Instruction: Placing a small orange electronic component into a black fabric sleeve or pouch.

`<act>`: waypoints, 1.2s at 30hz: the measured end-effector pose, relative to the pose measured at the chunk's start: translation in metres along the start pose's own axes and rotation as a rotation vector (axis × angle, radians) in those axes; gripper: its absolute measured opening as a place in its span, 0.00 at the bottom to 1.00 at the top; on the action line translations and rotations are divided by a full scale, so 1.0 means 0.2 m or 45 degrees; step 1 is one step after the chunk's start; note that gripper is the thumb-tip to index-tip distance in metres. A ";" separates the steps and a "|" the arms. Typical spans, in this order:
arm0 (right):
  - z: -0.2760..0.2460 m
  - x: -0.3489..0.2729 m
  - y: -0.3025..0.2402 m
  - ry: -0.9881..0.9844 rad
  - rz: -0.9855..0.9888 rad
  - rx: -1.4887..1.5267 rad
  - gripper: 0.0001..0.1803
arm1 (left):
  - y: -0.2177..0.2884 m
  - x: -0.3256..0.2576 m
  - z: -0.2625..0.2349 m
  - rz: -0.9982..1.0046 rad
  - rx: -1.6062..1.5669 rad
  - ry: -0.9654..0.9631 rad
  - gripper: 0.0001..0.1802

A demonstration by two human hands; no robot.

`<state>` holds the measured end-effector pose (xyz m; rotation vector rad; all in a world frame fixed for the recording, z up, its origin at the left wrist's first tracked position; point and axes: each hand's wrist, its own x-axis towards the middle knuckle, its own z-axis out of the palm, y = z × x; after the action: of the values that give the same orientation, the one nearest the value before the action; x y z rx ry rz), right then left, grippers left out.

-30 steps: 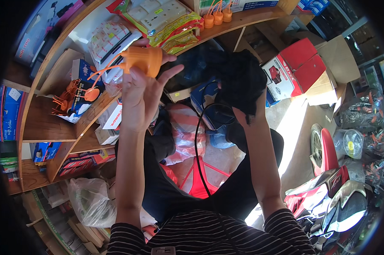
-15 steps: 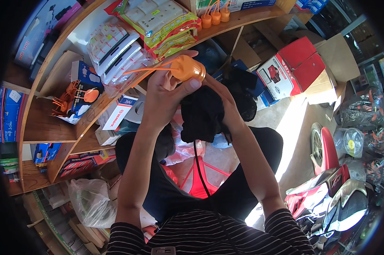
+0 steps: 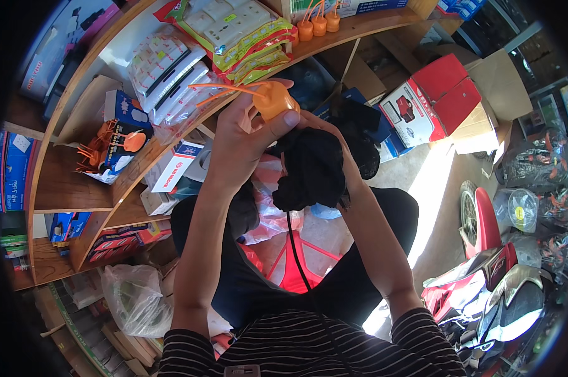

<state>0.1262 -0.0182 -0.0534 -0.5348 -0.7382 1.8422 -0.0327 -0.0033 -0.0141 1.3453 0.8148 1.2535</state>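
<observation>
An orange lamp holder with two orange wires trailing to the left is held up in front of me. My left hand is closed around it, the thumb pressed on its lower side. My right hand grips a bunched black cloth, which hangs below the lamp holder. Its fingertips reach up near the lamp holder's right side and are partly hidden, so I cannot tell whether they touch it. A black cable runs from beneath the cloth down to my striped shirt.
Curved wooden shelves stand at the left, with packs of white sockets and a box of orange lamp holders. More orange holders stand on the far shelf. A red-and-white carton and a motorbike are at the right.
The lamp holder has tilted and shifted slightly left, its wires now lying higher. The black cloth and my right hand have moved a little to the right.
</observation>
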 end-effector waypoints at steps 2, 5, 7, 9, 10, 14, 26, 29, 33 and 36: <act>0.01 -0.01 0.00 0.038 0.055 0.069 0.21 | 0.00 0.00 0.00 -0.036 -0.054 0.014 0.25; 0.00 -0.02 -0.02 -0.071 0.098 0.207 0.24 | 0.01 -0.01 0.00 -0.050 -0.077 0.020 0.24; -0.02 -0.02 -0.04 -0.235 0.163 0.160 0.26 | 0.01 0.00 -0.02 -0.078 -0.101 -0.005 0.24; -0.02 -0.02 -0.04 -0.282 0.126 0.089 0.26 | -0.01 0.00 -0.02 -0.106 -0.130 -0.032 0.24; -0.02 -0.02 -0.05 -0.338 0.089 0.024 0.25 | -0.01 0.01 -0.02 -0.063 -0.093 -0.021 0.25; -0.03 0.01 0.01 -0.194 0.060 0.086 0.25 | -0.02 0.01 -0.02 0.013 -0.064 -0.005 0.25; -0.09 0.01 0.06 -0.095 -0.062 0.177 0.25 | 0.00 0.01 -0.03 -0.069 0.007 -0.040 0.19; -0.08 -0.01 0.03 -0.135 -0.106 0.102 0.24 | -0.02 0.00 -0.03 -0.039 0.087 0.017 0.24; -0.11 -0.03 0.02 -0.192 -0.161 0.058 0.19 | -0.02 -0.03 0.00 -0.085 0.118 0.002 0.24; -0.12 -0.07 -0.02 -0.067 -0.142 -0.031 0.16 | -0.07 -0.03 0.03 -0.258 0.057 -0.014 0.25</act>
<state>0.1498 -0.0240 -0.0676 -0.4527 -0.8106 1.7513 -0.0253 -0.0073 -0.0289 1.2698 0.9511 1.0743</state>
